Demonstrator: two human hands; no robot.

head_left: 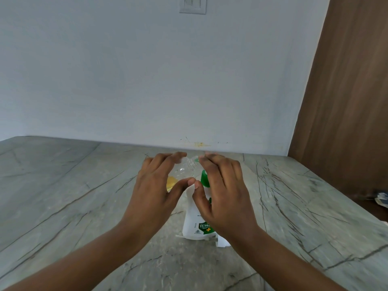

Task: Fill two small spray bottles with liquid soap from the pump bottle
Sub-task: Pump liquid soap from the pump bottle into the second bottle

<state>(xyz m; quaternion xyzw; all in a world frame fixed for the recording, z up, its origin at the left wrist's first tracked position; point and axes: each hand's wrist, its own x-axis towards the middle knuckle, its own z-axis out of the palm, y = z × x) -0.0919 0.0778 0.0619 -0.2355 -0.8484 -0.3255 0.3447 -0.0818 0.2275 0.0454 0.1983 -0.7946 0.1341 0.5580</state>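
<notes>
A small clear spray bottle lies tilted in the air, with yellow soap pooled at its lower left end. My left hand grips its body between thumb and fingers. At the bottle's upper right end, the fingertips of my right hand pinch its greenish top. Directly below both hands stands the white pump bottle with a green pump head, partly hidden by my right hand. No second spray bottle is in view.
The pump bottle stands on a white paper scrap on a grey veined stone counter. A pale wall runs along the back, with a brown wooden panel on the right. A dark object lies past the counter's right edge.
</notes>
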